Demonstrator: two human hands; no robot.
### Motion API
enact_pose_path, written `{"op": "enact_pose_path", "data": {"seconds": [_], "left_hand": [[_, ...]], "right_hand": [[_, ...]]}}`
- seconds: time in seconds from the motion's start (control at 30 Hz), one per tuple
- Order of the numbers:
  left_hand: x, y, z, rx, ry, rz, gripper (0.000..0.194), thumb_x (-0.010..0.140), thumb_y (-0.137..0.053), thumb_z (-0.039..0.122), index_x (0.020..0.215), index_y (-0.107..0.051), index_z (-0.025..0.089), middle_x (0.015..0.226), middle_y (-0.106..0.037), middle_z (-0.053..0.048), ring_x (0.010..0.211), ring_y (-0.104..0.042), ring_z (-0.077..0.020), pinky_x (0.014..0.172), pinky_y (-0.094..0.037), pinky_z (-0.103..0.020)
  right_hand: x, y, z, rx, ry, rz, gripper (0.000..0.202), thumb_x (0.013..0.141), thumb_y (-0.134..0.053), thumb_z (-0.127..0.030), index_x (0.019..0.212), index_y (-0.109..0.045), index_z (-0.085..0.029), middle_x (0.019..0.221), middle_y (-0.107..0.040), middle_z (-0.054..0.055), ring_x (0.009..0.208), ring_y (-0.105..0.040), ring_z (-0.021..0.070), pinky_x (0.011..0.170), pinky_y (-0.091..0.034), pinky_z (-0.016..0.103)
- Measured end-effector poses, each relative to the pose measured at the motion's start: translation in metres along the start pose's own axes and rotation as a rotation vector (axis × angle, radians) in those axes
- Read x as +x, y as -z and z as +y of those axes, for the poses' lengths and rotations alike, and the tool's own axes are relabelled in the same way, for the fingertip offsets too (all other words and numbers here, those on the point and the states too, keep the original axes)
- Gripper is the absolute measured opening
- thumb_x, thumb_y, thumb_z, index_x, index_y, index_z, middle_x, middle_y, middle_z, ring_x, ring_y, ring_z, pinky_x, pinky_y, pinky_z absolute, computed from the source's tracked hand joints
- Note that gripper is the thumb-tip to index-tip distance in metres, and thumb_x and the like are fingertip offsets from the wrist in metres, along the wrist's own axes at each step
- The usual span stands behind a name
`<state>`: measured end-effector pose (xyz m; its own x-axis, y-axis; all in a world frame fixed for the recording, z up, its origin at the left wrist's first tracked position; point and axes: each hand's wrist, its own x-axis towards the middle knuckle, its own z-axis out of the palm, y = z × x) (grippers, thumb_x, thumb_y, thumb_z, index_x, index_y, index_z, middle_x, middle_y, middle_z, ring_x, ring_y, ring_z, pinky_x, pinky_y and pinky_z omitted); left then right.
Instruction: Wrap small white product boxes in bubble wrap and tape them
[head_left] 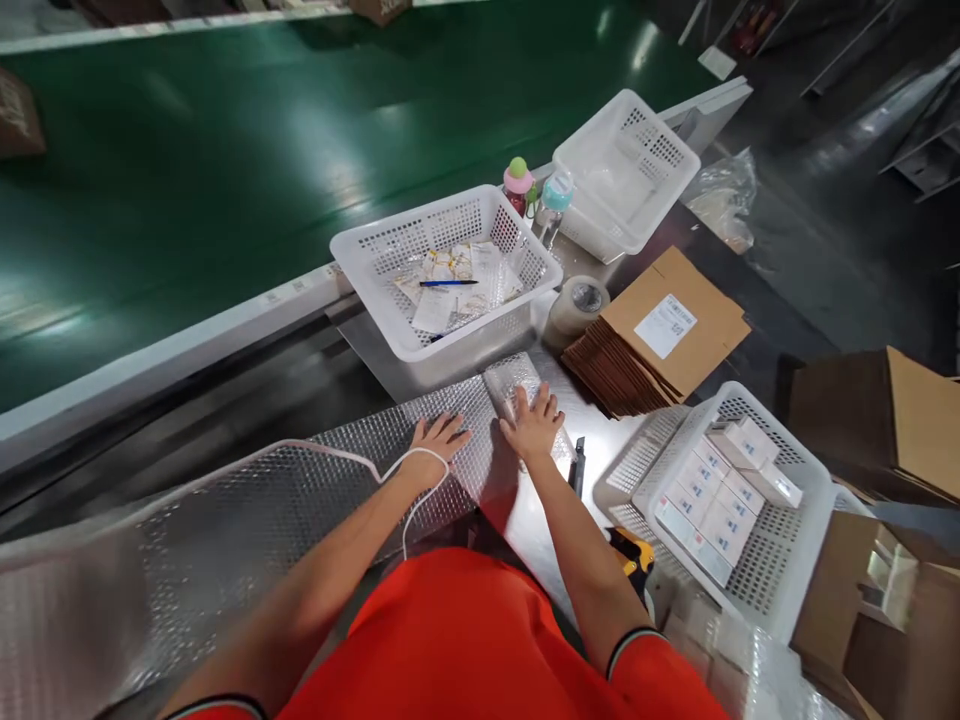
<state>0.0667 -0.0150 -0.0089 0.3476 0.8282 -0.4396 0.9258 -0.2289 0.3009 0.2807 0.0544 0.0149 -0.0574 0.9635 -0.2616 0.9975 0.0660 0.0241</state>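
Note:
A long sheet of bubble wrap (255,530) runs from the lower left up to the metal table. My left hand (435,450) lies flat on it with fingers spread and holds nothing. At the sheet's right end is a rolled or folded bubble-wrap bundle (514,375); what it encloses, if anything, I cannot make out. My right hand (534,425) rests on this bundle, fingers apart. A white cord (405,460) loops across my left wrist. Just right of my right hand lies a black utility knife (577,465).
A white basket (409,345) holds papers and a blue pen (448,283). Behind it stand two bottles (556,200) and another basket (637,230). Tape (574,310) and stacked flat cardboard (667,340) sit right; a basket (795,590) holds small white boxes (712,500). A green conveyor (300,130) runs behind.

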Motion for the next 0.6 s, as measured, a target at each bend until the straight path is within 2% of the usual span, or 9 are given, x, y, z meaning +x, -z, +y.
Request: {"op": "enact_pose_path", "data": {"seconds": [0.1,0.2,0.3,0.37,0.47,0.53,0.6], "left_hand": [[-0.003,0.002,-0.003,0.014,-0.003,-0.029,0.073,0.086,-0.062,0.017,0.155,-0.043,0.031,0.172,-0.022,-0.009,0.158,-0.018,-0.0363,0.120,-0.022,-0.070],[-0.005,0.005,-0.004,0.033,-0.014,-0.036,0.074,0.086,-0.064,0.019,0.155,-0.043,0.033,0.172,-0.023,-0.009,0.157,-0.021,-0.0366,0.119,-0.026,-0.069],[-0.002,0.005,-0.005,0.068,-0.040,-0.007,0.070,0.085,-0.067,0.024,0.152,-0.048,0.033,0.170,-0.030,-0.010,0.155,-0.027,-0.0377,0.117,-0.028,-0.069],[0.003,0.004,-0.006,0.090,-0.072,0.037,0.067,0.083,-0.070,0.026,0.148,-0.054,0.031,0.167,-0.035,-0.013,0.152,-0.032,-0.0379,0.120,-0.025,-0.068],[0.016,0.004,-0.008,0.082,-0.125,0.114,0.067,0.079,-0.075,0.025,0.144,-0.058,0.027,0.165,-0.039,-0.016,0.151,-0.035,-0.0369,0.124,-0.021,-0.062],[0.026,0.006,-0.010,0.047,-0.126,0.141,0.071,0.076,-0.077,0.023,0.145,-0.057,0.026,0.165,-0.039,-0.017,0.151,-0.035,-0.0373,0.124,-0.022,-0.060],[0.034,0.011,-0.011,0.029,-0.098,0.133,0.075,0.075,-0.077,0.021,0.147,-0.054,0.026,0.165,-0.039,-0.017,0.152,-0.034,-0.0387,0.123,-0.023,-0.063]], "right_hand": [[0.000,-0.002,-0.005,0.029,-0.007,0.038,0.069,0.098,-0.052,-0.054,0.161,-0.035,-0.032,0.171,-0.014,0.018,0.149,-0.027,0.0448,0.112,-0.027,0.065],[0.002,0.002,-0.008,0.059,0.002,0.027,0.067,0.098,-0.053,-0.051,0.160,-0.036,-0.033,0.171,-0.014,0.018,0.150,-0.025,0.0461,0.112,-0.025,0.067],[-0.004,0.012,0.008,0.135,0.022,-0.008,0.072,0.095,-0.057,-0.053,0.160,-0.035,-0.031,0.171,-0.016,0.018,0.152,-0.021,0.0449,0.113,-0.026,0.066],[-0.022,0.014,0.032,0.215,-0.014,0.063,0.067,0.099,-0.052,-0.047,0.159,-0.035,-0.024,0.167,-0.025,0.019,0.150,-0.027,0.0387,0.114,-0.031,0.058],[-0.065,0.002,0.070,0.287,-0.242,0.175,0.050,0.101,-0.037,-0.023,0.149,-0.047,-0.012,0.145,-0.052,0.022,0.132,-0.051,0.0299,0.106,-0.043,0.043],[-0.094,-0.014,0.085,0.257,-0.387,0.133,0.044,0.096,-0.038,-0.016,0.136,-0.055,-0.008,0.126,-0.062,0.023,0.116,-0.060,0.0303,0.098,-0.047,0.041],[-0.112,-0.032,0.090,0.204,-0.465,0.065,0.039,0.093,-0.046,-0.017,0.127,-0.059,-0.006,0.116,-0.065,0.024,0.108,-0.063,0.0327,0.091,-0.048,0.042]]}}
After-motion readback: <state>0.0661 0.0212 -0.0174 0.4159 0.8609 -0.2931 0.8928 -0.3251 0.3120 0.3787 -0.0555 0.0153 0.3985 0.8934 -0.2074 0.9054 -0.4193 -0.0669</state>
